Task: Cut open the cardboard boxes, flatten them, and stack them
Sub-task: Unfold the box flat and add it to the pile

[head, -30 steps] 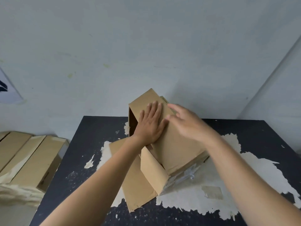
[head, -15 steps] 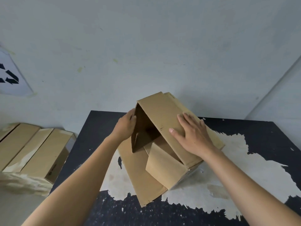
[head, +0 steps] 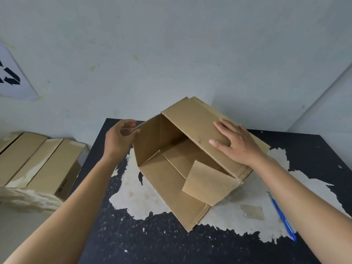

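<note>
plain brown creased cardboard box (head: 167, 185) lay open-ended on the black, flaking counter (head: 133, 242). left hand (head: 120, 140): fingers curled, pinching its left wall edge. right hand (head: 238, 144): fingers spread flat, pressing the slanted top panel.

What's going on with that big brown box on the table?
A person is squashing a cardboard box down on the dark table. The left hand grips the edge of one side wall, and the right hand presses flat on the slanted top panel. The box is open and leaning over, not flat yet. A blue tool lies by the right arm, and other boxes sit to the left.
</note>
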